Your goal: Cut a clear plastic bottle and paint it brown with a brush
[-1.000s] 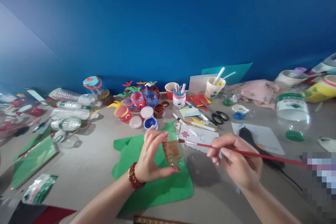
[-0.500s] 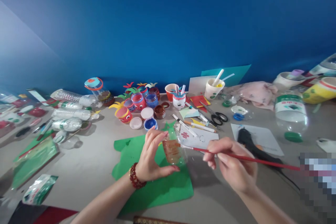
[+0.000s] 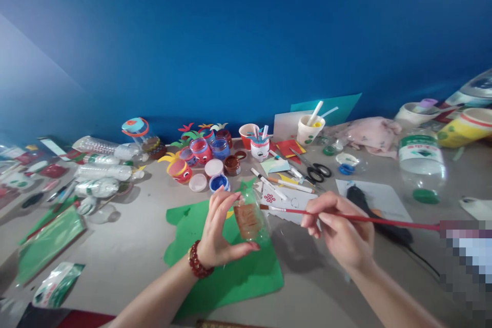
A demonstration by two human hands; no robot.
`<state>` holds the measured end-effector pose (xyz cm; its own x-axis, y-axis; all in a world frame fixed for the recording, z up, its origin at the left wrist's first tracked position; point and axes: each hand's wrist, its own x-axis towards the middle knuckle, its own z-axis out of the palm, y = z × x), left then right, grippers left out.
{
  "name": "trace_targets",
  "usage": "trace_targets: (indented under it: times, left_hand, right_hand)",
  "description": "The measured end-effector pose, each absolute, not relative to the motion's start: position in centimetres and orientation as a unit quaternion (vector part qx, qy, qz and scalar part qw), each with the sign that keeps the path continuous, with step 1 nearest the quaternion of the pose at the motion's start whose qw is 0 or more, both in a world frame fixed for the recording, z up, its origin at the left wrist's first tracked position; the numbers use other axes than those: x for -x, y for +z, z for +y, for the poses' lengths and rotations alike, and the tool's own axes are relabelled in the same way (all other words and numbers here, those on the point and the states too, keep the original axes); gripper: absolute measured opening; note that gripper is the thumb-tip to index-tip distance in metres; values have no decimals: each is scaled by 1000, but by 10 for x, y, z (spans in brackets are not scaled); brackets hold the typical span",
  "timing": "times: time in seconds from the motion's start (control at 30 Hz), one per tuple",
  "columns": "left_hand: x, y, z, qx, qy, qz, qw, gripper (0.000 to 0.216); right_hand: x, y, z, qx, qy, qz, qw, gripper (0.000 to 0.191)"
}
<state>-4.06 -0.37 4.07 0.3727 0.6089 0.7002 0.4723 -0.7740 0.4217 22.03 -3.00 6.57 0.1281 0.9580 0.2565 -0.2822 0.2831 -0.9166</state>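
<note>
My left hand (image 3: 223,230), with a beaded bracelet (image 3: 199,260) at the wrist, grips a clear plastic bottle piece (image 3: 249,220) between thumb and fingers. Brown paint covers part of its side. My right hand (image 3: 342,228) is closed around a red-handled paintbrush (image 3: 365,218). The brush's brown-tipped bristles point left, close to the bottle piece's upper right edge; whether they touch it I cannot tell. Under my left hand lies a green sheet (image 3: 238,277). Beyond it stand an open jar of blue paint (image 3: 219,183) and an open jar of brown paint (image 3: 232,165).
Painted cups (image 3: 180,169) with paper leaves stand behind the jars. Black-handled scissors (image 3: 319,172), markers (image 3: 269,184) and a black glue gun (image 3: 369,210) lie to the right, near a big clear bottle (image 3: 423,169). Several plastic bottles (image 3: 103,171) lie on the left. A blue wall (image 3: 230,36) rises behind.
The brush tip has come off the painted side, moving slightly up and right of it. The handle now lies more level. My left hand still holds the bottle piece.
</note>
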Motion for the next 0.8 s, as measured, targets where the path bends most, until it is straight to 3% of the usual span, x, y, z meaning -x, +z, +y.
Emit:
trace_targets:
  times: [0.2,0.37,0.63,0.8]
  left_hand:
    - [40,40,-3,-822,458,328,81,91]
    - [40,40,-4,-821,456,333,81,91]
    - [41,39,-3,-814,462,346,68,90]
    - [42,37,-2,-816,459,343,75,91]
  right_hand:
    - [-215,71,-30,336,500,-438,667,15]
    - [-207,68,-34,341,524,-467,625,12]
    - [-217,69,-27,353,502,-421,667,15]
    - [-209,69,-35,341,524,-454,634,14]
